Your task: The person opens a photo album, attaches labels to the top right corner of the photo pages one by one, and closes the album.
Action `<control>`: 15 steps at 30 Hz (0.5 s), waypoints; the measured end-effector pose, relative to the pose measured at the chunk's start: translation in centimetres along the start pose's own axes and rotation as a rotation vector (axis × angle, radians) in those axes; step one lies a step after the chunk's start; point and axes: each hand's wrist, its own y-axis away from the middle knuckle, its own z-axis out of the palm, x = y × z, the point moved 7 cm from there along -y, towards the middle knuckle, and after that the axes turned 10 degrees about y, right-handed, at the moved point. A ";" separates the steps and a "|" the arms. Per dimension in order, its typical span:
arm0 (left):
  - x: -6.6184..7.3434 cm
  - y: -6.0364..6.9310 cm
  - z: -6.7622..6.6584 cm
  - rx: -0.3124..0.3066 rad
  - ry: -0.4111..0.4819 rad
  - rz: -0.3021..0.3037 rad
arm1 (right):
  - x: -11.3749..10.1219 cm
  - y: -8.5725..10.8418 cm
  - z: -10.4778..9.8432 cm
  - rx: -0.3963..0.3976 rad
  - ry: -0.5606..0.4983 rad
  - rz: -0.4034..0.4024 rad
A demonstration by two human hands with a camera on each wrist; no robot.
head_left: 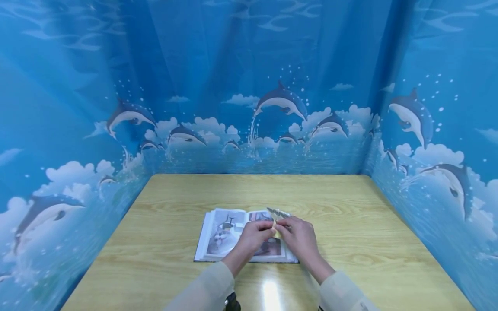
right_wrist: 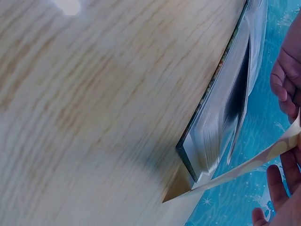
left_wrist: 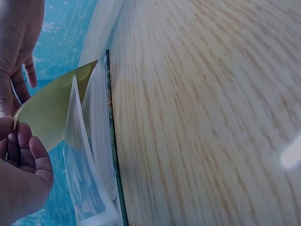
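An open photo album (head_left: pixel 202 242) lies on the table, with pictures on both pages. Above its right page, both hands meet at a thin yellowish sheet (left_wrist: pixel 47 113) with rounded shapes, like a sticker sheet. My left hand (head_left: pixel 254 235) pinches the near edge of the sheet between thumb and fingertips. With thumb and fingers, my right hand (head_left: pixel 299 235) grips the same sheet close beside the left fingertips. In the right wrist view the bent sheet (right_wrist: pixel 249 162) slants past the album's corner. Its patterned side is partly hidden by the hands in the head view.
A light wood-grain table (head_left: pixel 155 233) surrounds the album. Blue curtains (head_left: pixel 218 142) printed with dolphins and clouds stand along the back and both sides. Clear page sleeves (left_wrist: pixel 84 174) stand up slightly from the album. Light glares off the table (head_left: pixel 271 293) in front.
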 end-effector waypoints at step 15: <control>-0.2 0.1 0.0 0.015 0.002 -0.010 | 0.0 0.2 0.2 0.031 0.042 -0.013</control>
